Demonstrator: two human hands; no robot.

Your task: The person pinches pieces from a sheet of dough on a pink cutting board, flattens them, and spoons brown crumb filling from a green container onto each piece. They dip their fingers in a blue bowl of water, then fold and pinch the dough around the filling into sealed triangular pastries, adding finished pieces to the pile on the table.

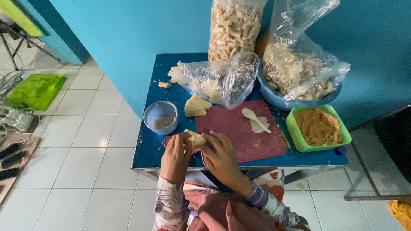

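Blue wall (128, 30) and pale floor tiles (85, 128) surround a small blue table (154, 145), which stands against the wall and carries all the items.

At the far edge of the table we see a tall clear bag of pale fried pieces (233, 28). At the far right corner sits a blue basin (274, 100) lined with a clear plastic bag of pale cut pieces (299, 72). A third plastic bag (222, 79), lying on its side toward the far left, holds thin pale wrappers.

A dark red cutting board (239, 128) covers the centre of the table up to the near edge. On it rest a white spoon (254, 119) and one flat wrapper (258, 126) beneath the spoon. A green square container of brown crumbs (317, 127) stands at the right edge, just beside the board. A small blue bowl of pale paste (161, 117) stands near the left edge. A loose stack of wrappers (196, 105) lies between that bowl and the board.

At the near edge, we hold a folded pale wrapper piece (196, 138) between both hands. Our left hand (174, 156) grips its left side with curled fingers; our right hand (219, 156) pinches its right side with thumb and fingertips.
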